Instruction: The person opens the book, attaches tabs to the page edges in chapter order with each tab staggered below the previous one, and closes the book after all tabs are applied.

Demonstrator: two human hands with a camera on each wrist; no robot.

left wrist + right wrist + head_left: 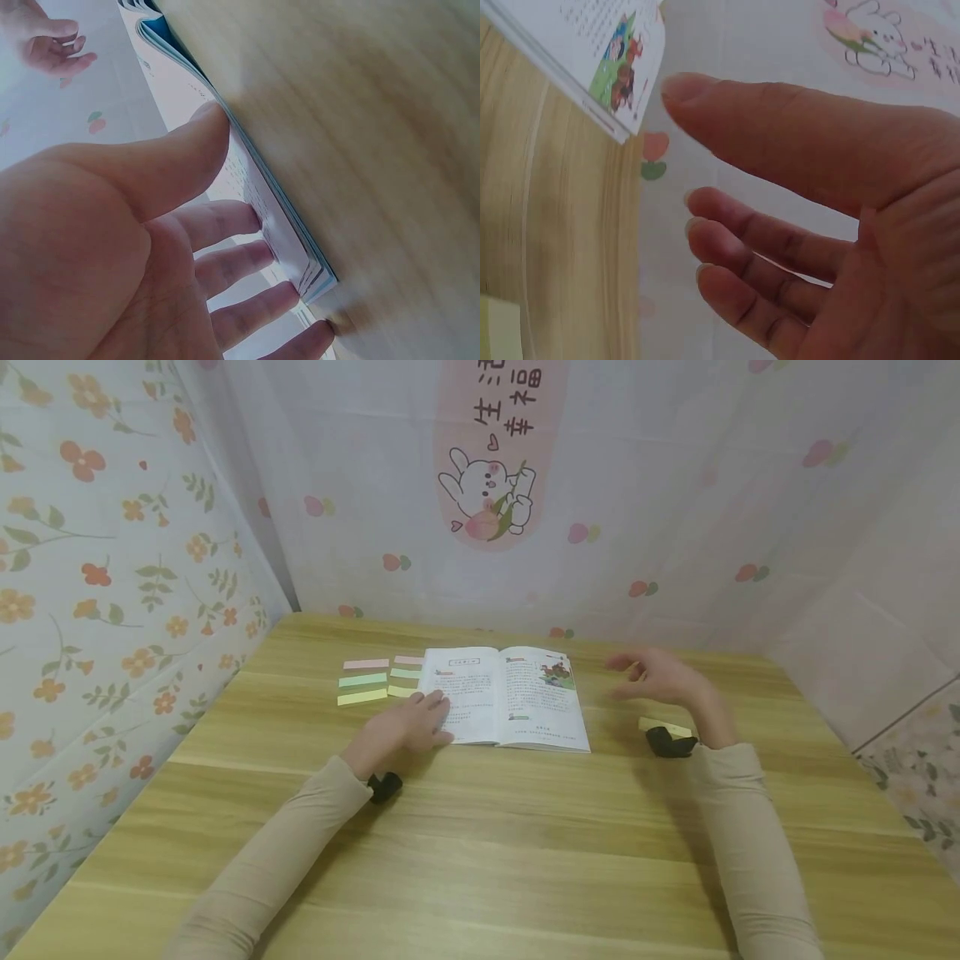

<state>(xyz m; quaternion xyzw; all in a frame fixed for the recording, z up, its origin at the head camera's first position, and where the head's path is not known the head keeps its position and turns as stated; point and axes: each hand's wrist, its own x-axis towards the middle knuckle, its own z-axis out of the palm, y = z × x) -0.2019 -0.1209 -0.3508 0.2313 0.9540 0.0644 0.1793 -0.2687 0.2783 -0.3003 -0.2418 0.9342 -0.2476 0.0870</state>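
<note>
An open book with printed text lies on the wooden table, a coloured picture at the top of its right page. My left hand rests on the left page near its outer edge. In the left wrist view, the thumb and outstretched fingers of that hand touch the page margin. Off the book's right side, my right hand hovers above the table. Its fingers are loosely bent and hold nothing; the book's corner shows beyond the thumb in the right wrist view.
Left of the book lie strips of pink, green and yellow paper, in two columns. A yellow pad sits below the right wrist. White patterned cloth hangs behind the table.
</note>
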